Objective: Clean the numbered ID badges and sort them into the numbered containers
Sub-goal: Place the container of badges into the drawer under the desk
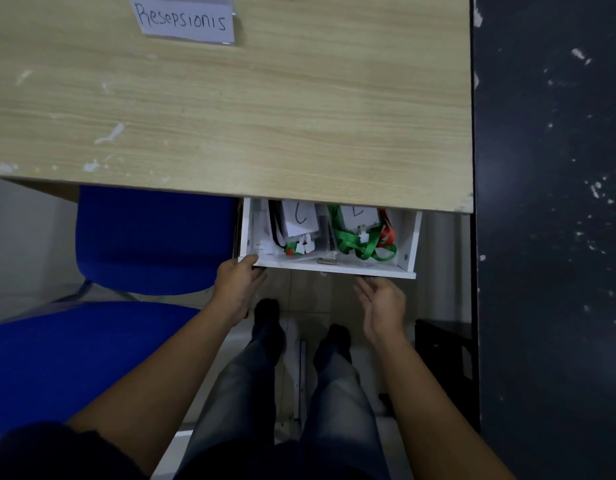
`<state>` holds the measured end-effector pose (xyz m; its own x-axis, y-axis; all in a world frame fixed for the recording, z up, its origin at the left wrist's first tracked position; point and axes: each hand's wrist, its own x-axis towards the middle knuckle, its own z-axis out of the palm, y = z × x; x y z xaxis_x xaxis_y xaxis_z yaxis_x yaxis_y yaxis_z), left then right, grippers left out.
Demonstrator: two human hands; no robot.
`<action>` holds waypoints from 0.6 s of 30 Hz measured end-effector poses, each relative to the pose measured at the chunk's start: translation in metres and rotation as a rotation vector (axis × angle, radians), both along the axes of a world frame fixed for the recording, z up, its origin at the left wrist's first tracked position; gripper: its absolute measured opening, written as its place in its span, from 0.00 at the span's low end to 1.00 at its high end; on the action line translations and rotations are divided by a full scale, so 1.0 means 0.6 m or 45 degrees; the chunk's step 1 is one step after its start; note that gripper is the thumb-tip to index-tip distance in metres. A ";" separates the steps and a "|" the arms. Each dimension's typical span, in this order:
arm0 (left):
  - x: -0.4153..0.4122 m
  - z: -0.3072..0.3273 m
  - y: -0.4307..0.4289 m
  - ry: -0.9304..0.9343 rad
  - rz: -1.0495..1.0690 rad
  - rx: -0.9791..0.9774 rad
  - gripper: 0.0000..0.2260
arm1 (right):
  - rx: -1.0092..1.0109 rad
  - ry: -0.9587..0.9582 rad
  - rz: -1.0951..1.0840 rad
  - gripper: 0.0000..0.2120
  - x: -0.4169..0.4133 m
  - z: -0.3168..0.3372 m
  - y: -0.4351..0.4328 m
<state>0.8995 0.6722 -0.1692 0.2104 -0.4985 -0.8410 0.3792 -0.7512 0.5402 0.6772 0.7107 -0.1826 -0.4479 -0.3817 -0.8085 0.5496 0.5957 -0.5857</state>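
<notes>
Badges (299, 220): head view; two white cards with handwritten marks lie inside the open drawer below the desk's near edge. The desktop hides their upper parts, so the marks cannot be read in full.
Containers (329, 237): two clear boxes side by side in the drawer, with one badge showing in each. The left box also holds a black strap and small white clips.
Lanyards (348, 245): green and red ribbons heaped in the right box, looping toward the drawer front.
Drawer (334, 269): white, pulled out toward the person. A small metal clip sits at its front inner edge, between the two boxes.
Left hand (239, 280): at the drawer's front left corner. The thumb lies on top of the front panel and the fingers curl under its lower edge, gripping it.
Right hand (382, 303): just below the right part of the front panel, palm turned inward. The fingers are straight, close together and holding nothing. Whether the fingertips touch the panel cannot be told.
Desk (230, 116): pale wood-grain top with white scuffs, filling the upper frame.
Sign (185, 20): white paper card handwritten "Resepsionis", at the far left of the desktop.
Chair (144, 237): blue, left of the drawer, partly under the desk.
Legs (251, 375): dark trousers, with feet on the pale floor beneath the drawer.
Wall (549, 237): dark panel with white specks, right of the desk.
</notes>
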 end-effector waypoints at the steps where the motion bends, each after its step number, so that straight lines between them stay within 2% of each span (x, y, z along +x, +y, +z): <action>1: -0.001 0.003 -0.001 -0.006 0.015 0.003 0.05 | -0.010 0.015 0.000 0.11 0.002 0.004 -0.001; 7: 0.002 0.024 -0.012 -0.048 0.048 -0.084 0.07 | -0.106 0.074 -0.033 0.08 0.009 0.019 -0.010; 12: -0.003 0.032 -0.042 -0.054 0.085 -0.152 0.08 | -0.183 0.075 -0.033 0.10 0.006 0.033 -0.043; 18: -0.016 0.033 -0.084 -0.043 0.142 -0.134 0.11 | -0.216 0.045 -0.063 0.09 -0.006 0.026 -0.091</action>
